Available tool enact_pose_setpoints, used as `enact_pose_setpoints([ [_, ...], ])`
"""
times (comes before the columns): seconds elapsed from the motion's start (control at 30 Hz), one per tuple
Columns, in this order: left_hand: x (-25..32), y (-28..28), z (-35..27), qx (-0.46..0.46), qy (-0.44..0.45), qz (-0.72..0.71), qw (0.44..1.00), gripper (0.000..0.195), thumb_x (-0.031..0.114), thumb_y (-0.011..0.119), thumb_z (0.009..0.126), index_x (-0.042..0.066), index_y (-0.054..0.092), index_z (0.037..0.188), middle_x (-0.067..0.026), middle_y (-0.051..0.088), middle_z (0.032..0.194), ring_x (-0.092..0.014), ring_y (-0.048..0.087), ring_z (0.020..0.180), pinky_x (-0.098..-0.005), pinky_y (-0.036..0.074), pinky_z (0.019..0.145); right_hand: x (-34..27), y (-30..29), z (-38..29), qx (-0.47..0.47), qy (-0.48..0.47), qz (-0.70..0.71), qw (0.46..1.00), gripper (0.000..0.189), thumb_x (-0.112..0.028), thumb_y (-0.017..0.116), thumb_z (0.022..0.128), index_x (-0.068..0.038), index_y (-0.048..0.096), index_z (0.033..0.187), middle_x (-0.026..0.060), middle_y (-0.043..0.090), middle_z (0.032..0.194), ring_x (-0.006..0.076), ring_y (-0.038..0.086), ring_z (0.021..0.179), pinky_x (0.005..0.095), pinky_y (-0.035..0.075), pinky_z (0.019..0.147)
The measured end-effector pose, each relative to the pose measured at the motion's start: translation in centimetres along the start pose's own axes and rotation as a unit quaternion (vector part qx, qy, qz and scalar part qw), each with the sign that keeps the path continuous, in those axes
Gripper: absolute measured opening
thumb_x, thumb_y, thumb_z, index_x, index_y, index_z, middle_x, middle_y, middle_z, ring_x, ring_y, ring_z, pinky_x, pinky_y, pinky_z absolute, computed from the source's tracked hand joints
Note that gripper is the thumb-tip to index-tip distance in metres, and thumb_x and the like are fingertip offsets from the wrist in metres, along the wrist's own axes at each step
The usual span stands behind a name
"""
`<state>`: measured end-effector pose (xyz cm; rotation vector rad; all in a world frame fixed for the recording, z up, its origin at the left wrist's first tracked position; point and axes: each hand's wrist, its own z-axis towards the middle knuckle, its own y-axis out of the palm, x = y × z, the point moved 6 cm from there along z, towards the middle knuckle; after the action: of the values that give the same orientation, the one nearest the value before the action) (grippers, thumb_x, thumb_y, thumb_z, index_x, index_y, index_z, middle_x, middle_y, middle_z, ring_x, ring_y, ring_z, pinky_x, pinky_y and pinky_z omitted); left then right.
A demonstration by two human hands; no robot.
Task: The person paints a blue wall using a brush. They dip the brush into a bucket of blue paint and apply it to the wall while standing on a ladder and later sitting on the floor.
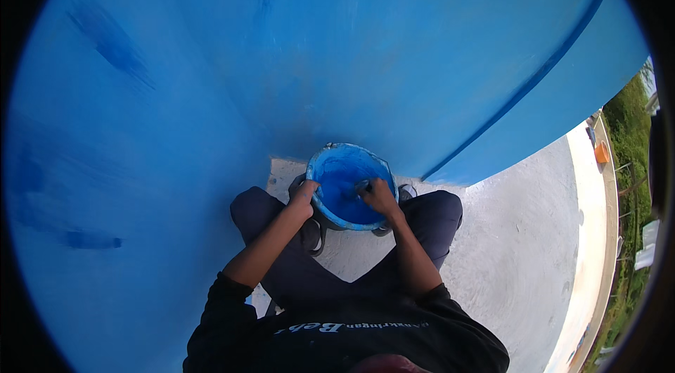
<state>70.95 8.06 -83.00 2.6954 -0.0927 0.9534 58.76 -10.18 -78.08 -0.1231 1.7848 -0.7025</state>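
Note:
A round bucket [386, 161] with a paint-smeared rim stands between my feet. Blue paint [337, 196] lies inside it. My left hand [306, 195] grips the bucket's rim on the left side. Over the paint, inside the right part of the bucket, my right hand [377, 196] is closed around a small tool [363, 187], perhaps a brush; its lower end is hidden in the paint, so its kind is unclear.
Blue walls [337, 67] meet in a corner just past the bucket, with darker paint strokes [113, 51] on the left one. A pale concrete floor [511, 236] extends right to a low ledge [606, 215], where an orange bucket [601, 152] stands. Greenery shows beyond.

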Motion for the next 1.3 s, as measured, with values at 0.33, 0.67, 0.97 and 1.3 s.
enact_pose_setpoints([
  [0.33,2.1,0.9,-1.4,0.023,-0.023,0.048,0.998,0.035,0.000,0.058,0.080,0.007,0.061,0.114,-0.0166,0.062,0.105,-0.028,0.062,0.092,-0.0464,0.055,0.073,0.8,0.0,0.5,0.039,0.025,-0.104,0.994,0.024,-0.020,0.068,0.084,-0.002,0.073,0.100,0.0190,0.070,0.077,0.0265,0.070,0.070,0.0377,0.052,0.065],
  [0.67,2.2,0.7,-2.5,0.059,0.036,0.085,0.994,0.046,-0.003,0.055,0.072,0.005,0.059,0.118,-0.0151,0.065,0.089,-0.023,0.062,0.072,-0.0364,0.049,0.060,1.8,1.6,1.2,0.023,0.055,0.017,0.998,0.025,-0.018,0.068,0.086,0.002,0.072,0.100,0.0157,0.072,0.081,0.0190,0.068,0.073,0.0326,0.053,0.068],
  [0.97,3.3,0.2,-3.5,0.076,0.127,0.175,0.973,0.050,-0.005,0.056,0.069,-0.001,0.059,0.119,-0.0140,0.065,0.092,-0.022,0.063,0.078,-0.0347,0.052,0.069,1.8,1.0,0.9,-0.019,0.150,0.161,0.975,0.025,-0.012,0.066,0.087,0.007,0.069,0.103,0.0125,0.071,0.084,0.0152,0.065,0.075,0.0290,0.052,0.070],
  [1.3,3.0,0.4,-3.1,0.029,0.141,0.109,0.984,0.051,-0.003,0.056,0.070,-0.002,0.061,0.121,-0.0147,0.066,0.102,-0.023,0.063,0.093,-0.0338,0.051,0.082,0.1,2.1,1.0,-0.016,0.090,0.020,0.996,0.029,-0.020,0.063,0.091,0.008,0.070,0.098,0.0167,0.072,0.081,0.0174,0.069,0.073,0.0322,0.053,0.068],
])
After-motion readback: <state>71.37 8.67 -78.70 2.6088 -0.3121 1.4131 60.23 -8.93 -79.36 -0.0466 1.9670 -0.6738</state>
